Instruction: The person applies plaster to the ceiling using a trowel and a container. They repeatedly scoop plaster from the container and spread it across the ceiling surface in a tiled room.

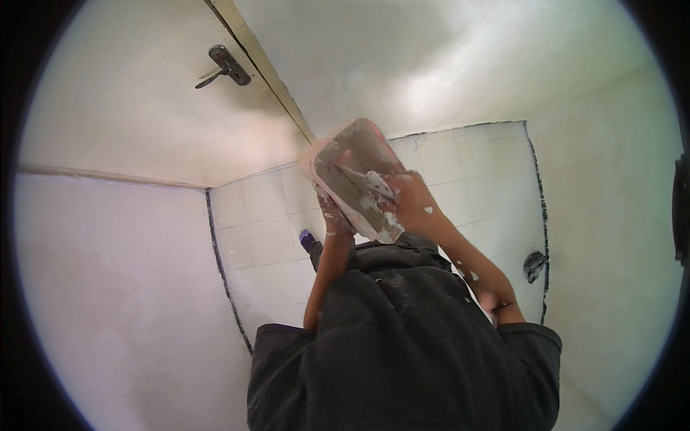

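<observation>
My left hand [333, 214], smeared with white plaster, grips a pinkish rectangular plastic tub [314, 159] along its near left side. Tilted in front of my waist, the tub has pale plaster caked on its inner walls and rim. My right hand [411, 205] reaches over the right edge, closed on a plaster-coated putty knife [370, 185] that lies inside the tub. Most of its handle is hidden by my fingers. White splashes dot my right hand and forearm.
Plastered walls [108, 273] stand close on both sides. Ahead at left is a pale door with a dark lever handle [226, 68]. Light square floor tiles [474, 169] have dark strips along their edges. A dark crumpled object [534, 266] lies at the right wall's foot.
</observation>
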